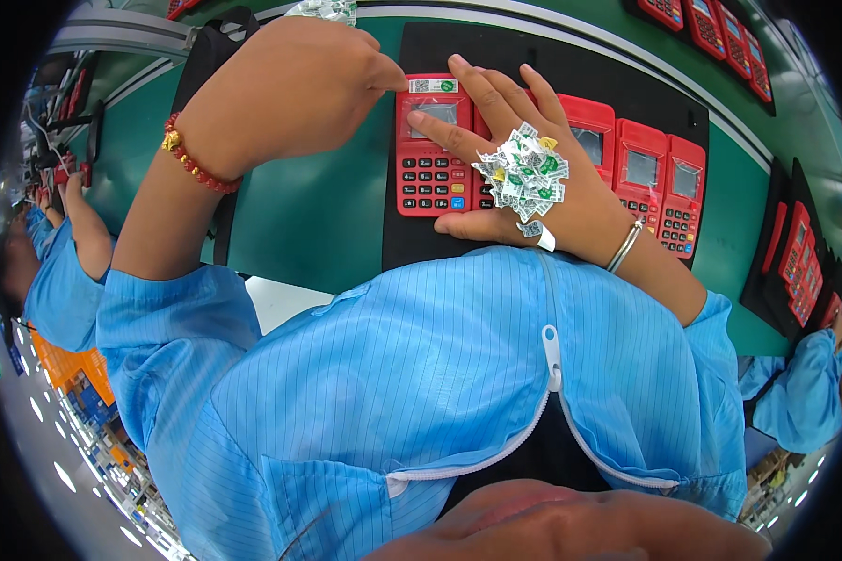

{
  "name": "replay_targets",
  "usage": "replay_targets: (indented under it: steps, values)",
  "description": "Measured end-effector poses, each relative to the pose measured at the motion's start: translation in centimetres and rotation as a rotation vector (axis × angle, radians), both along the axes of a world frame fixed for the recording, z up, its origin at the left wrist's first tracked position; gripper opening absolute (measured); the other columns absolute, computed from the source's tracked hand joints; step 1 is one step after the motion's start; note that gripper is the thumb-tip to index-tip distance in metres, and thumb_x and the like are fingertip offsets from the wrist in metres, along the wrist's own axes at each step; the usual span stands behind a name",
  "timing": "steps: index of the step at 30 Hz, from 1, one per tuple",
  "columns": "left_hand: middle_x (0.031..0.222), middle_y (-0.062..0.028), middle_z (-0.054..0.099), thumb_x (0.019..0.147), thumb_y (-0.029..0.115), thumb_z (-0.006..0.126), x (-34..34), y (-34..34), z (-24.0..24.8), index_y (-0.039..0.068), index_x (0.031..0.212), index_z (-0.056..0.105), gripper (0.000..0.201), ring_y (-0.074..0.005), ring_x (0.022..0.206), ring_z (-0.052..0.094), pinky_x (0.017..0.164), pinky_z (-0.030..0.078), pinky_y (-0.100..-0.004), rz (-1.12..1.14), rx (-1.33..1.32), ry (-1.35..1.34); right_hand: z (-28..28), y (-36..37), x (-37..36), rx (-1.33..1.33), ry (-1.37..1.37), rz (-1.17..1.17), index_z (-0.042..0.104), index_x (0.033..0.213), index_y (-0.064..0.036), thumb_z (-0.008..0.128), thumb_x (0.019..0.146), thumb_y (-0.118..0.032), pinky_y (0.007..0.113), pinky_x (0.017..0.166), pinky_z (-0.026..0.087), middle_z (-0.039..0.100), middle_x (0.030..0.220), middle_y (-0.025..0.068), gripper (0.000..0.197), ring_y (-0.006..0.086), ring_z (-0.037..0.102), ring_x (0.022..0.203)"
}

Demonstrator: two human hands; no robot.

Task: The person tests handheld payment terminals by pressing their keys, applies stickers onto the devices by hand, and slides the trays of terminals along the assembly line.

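My left hand [299, 89], with a red bead bracelet at its wrist, is closed. Its finger and thumb tips pinch the left end of a small white label [433, 85] on the top edge of a red card-payment terminal [434, 201]. My right hand [571, 178] lies spread over that terminal and the neighbouring one, one fingertip on the first screen. On its back sits a thick cluster of white-and-green stickers [524, 173]; a loose sticker [538, 234] hangs near the thumb's base. The hand partly hides the second terminal.
More red terminals [641, 168] stand in a row on a black mat [557, 47] over the green bench [295, 220]. Further terminals lie at the top right [706, 28] and right [800, 262]. A metal bar [122, 33] crosses the upper left. Co-workers in blue [65, 280] are at both sides.
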State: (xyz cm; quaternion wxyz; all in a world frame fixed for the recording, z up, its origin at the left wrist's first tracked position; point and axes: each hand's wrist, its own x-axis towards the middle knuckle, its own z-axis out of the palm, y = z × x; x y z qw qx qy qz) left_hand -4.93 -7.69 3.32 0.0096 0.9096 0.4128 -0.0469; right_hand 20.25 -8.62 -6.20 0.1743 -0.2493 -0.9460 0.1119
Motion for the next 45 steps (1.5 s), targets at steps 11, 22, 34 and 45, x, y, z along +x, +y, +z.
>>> replay_targets:
  steps: [11, 22, 34, 45]
  values:
    - [0.077, -0.0060, 0.058, 0.093, 0.011, 0.063, -1.7, -0.4, -4.3, 0.017, 0.119, 0.074, 0.029, -0.0259, 0.067, 0.063, 0.059, 0.049, -0.0384, -0.051, 0.115, -0.182, 0.3, -0.2, 0.0, -0.010, -0.031, -0.022, 0.050, 0.152, -0.0322, 0.070, 0.076, -0.074, 0.055, 0.126, 0.018, 0.032, 0.164, 0.0203, 0.089, 0.0376, 0.037, 0.148]
    - [0.083, -0.0033, 0.065, 0.095, 0.021, 0.068, -0.8, -0.5, -6.7, 0.018, 0.122, 0.074, 0.028, -0.0247, 0.071, 0.066, 0.064, 0.053, -0.0344, 0.194, 0.161, -0.572, 0.1, -0.4, -0.2, 0.003, -0.038, -0.053, 0.049, 0.152, -0.0319, 0.074, 0.075, -0.070, 0.053, 0.126, 0.017, 0.029, 0.165, 0.0200, 0.090, 0.0382, 0.037, 0.147]
    - [0.103, -0.0082, 0.070, 0.087, 0.016, 0.073, 7.0, -4.0, -3.7, 0.010, 0.105, 0.073, 0.019, -0.0299, 0.082, 0.069, 0.068, 0.058, -0.0360, -0.176, 0.005, -0.633, 0.0, 0.5, 0.8, -0.037, -0.027, 0.039, 0.052, 0.149, -0.0164, 0.071, 0.082, -0.061, 0.062, 0.123, 0.016, 0.031, 0.161, 0.0276, 0.083, 0.0418, 0.033, 0.148]
    - [0.106, -0.0061, 0.068, 0.091, 0.021, 0.076, -0.3, -11.8, -6.8, -0.003, 0.146, 0.050, 0.065, -0.0123, 0.097, 0.063, 0.086, 0.051, -0.0300, 0.848, -0.644, -0.945, 0.3, -5.4, 22.7, 0.030, -0.470, -0.828, 0.050, 0.146, 0.0021, 0.068, 0.086, -0.064, 0.054, 0.123, 0.019, 0.039, 0.160, 0.0226, 0.091, 0.0381, 0.035, 0.149]
